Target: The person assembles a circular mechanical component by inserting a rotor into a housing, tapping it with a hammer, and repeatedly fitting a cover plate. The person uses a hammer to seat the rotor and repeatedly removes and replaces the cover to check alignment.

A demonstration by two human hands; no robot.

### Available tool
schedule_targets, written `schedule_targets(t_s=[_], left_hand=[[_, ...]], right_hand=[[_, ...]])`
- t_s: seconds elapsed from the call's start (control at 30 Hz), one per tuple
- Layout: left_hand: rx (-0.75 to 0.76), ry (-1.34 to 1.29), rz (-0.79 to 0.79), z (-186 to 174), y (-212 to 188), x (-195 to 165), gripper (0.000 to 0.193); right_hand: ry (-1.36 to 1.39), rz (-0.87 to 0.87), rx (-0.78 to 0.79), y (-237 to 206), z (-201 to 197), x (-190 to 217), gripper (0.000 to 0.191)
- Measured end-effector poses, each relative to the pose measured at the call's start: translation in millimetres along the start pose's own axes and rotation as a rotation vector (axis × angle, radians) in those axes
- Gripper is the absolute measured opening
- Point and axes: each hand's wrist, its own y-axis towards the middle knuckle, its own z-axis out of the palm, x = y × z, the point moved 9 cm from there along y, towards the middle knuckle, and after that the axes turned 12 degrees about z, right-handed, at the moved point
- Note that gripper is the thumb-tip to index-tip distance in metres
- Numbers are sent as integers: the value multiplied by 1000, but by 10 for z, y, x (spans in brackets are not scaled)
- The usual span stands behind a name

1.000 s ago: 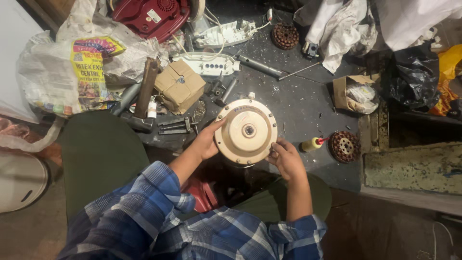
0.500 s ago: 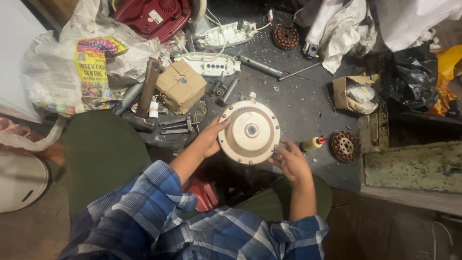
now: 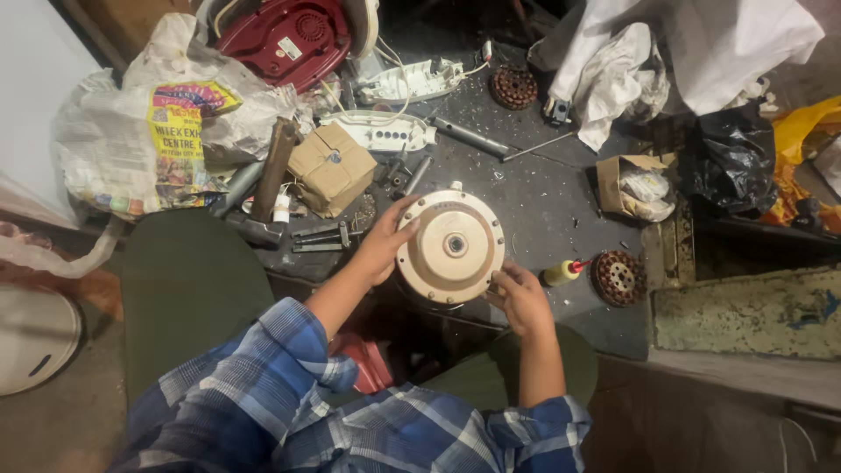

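Cream motor housing (image 3: 450,247) — two hands' grip

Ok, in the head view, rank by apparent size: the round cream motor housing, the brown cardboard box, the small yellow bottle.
1. Round cream motor housing
2. Brown cardboard box, somewhat smaller, though farther from the camera
3. Small yellow bottle, clearly smallest

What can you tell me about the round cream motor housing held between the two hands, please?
The motor housing is a round, cream-coloured disc, apparently painted metal, with raised concentric rings and a dark central hub with a hole. It looks scuffed and dusty. Its flat face points up towards the camera, over the near edge of the dark work surface. The left hand grips its left rim, the right hand its lower right edge.
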Motion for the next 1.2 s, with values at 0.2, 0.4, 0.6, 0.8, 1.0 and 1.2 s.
schedule_targets(t_s=[0.2,0.4,0.6,0.8,1.0,1.2], left_hand=[[14,56,87,38,29,-118,51],[-10,56,-51,6,-11,4,51],[29,76,-78,-47,-12,138,56],[59,130,-15,-85,81,-15,51],[81,817,249,15,49,-392,50],[109,841,241,42,50,-349,48]], right_hand=[[66,-140,-127,15,-30,78,41],[68,-10,-159,65,-249,-78,44],[8,81,-71,113,-355,-202,45],[-34,59,-11,-58,-26,-36,48],[-83,55,-71,-290,274,153,68],[-65,-2,-115,-239,163,163,64]])
